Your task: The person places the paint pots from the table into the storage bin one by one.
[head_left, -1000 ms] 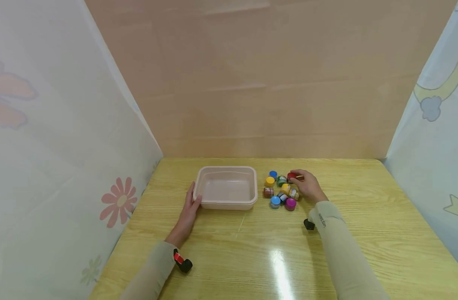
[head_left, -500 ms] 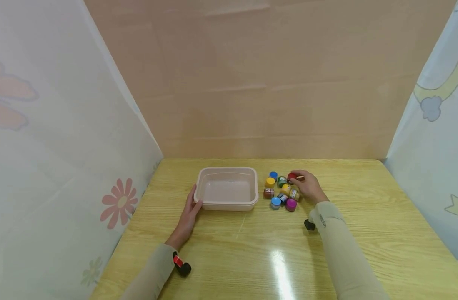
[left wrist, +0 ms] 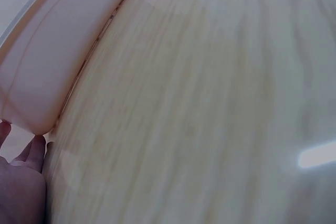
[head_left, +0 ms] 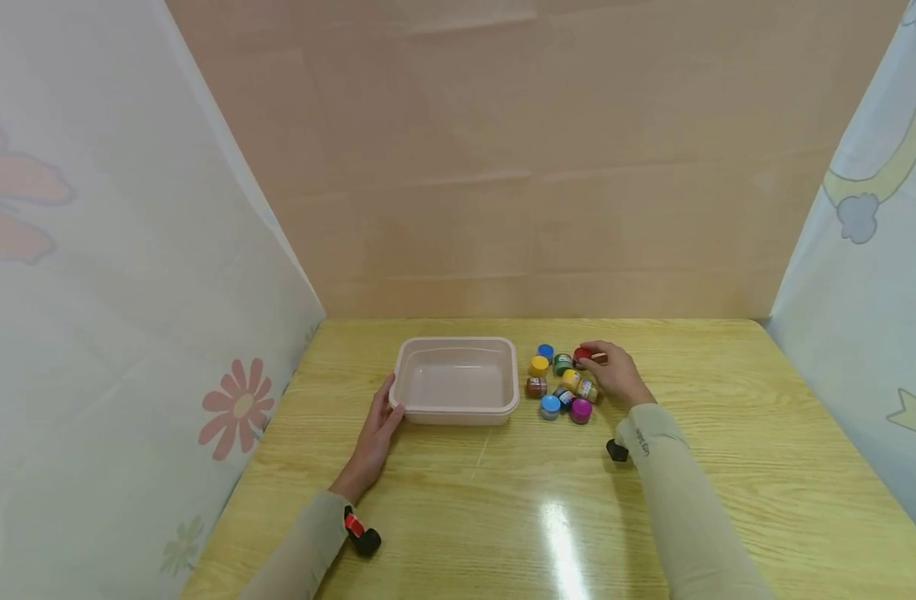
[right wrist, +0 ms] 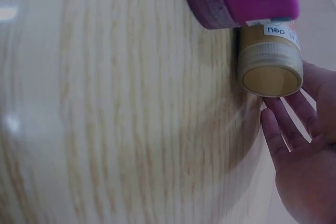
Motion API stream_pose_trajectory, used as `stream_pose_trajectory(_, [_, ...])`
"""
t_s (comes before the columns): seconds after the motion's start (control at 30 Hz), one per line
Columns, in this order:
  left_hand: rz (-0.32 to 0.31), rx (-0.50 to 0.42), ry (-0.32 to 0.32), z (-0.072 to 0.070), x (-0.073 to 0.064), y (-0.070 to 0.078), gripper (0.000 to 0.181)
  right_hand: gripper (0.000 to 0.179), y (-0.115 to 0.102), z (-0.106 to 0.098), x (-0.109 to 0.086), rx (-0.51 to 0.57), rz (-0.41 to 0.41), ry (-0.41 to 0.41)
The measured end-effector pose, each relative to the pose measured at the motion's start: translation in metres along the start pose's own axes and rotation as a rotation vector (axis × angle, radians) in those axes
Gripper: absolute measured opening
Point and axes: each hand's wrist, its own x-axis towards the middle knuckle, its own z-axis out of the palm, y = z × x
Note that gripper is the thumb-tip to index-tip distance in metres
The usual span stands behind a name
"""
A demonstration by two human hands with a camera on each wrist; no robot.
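In the head view, a pale pink plastic basin (head_left: 458,379) sits left of the table's middle. My left hand (head_left: 371,437) rests against its left end, the thumb at the near corner and the fairly straight fingers along the side. In the left wrist view, fingertips touch the basin wall (left wrist: 58,51). My right hand (head_left: 615,373) pinches a red paint jar (head_left: 582,357) between thumb and fingers, at the back right of a jar cluster. The right wrist view shows this hand (right wrist: 310,156) beside a gold jar (right wrist: 270,64); the red jar is hidden there.
Close around lie other small jars: blue (head_left: 545,352), yellow (head_left: 538,365), green (head_left: 563,363), brown (head_left: 536,387), light blue (head_left: 550,407) and magenta (head_left: 581,411). Some stand, some lie on their sides. Behind the wooden table (head_left: 458,517) rises a brown paper backdrop (head_left: 533,167).
The basin appears very slightly lower and further right in the head view, with the left hand still at its end. The right hand holds its place at the red jar.
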Motion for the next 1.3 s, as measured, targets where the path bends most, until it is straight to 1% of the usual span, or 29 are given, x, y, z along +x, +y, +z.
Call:
stream_pose_trajectory(0.27, [0.004,-0.002,-0.005,0.0,-0.001,0.001,0.062,0.043,0.0,-0.002,-0.002,-0.007,-0.014,-0.005])
stream_pose_trajectory(0.57, [0.012,0.036,0.002,0.0,-0.003,0.002,0.063,0.044,0.004,-0.005,-0.002,-0.003,-0.019,-0.006])
stream_pose_trajectory(0.63, [0.007,0.03,0.006,0.0,-0.003,0.002,0.062,0.044,0.002,-0.007,-0.003,-0.001,-0.017,-0.007])
stream_pose_trajectory(0.8, [0.008,0.024,0.011,0.0,-0.001,0.003,0.061,0.046,-0.005,-0.012,-0.003,0.024,-0.017,0.01])
stream_pose_trajectory(0.97, [0.007,0.028,0.012,-0.001,0.0,0.001,0.062,0.048,-0.016,-0.017,-0.001,0.032,-0.05,0.04])
stream_pose_trajectory(1.13, [-0.01,0.035,0.013,0.0,0.0,0.002,0.063,0.048,-0.025,-0.02,-0.001,0.034,-0.075,0.06])
stream_pose_trajectory(1.3, [0.003,0.031,0.013,0.0,-0.001,0.003,0.063,0.049,-0.034,-0.02,-0.002,0.053,-0.085,0.062])
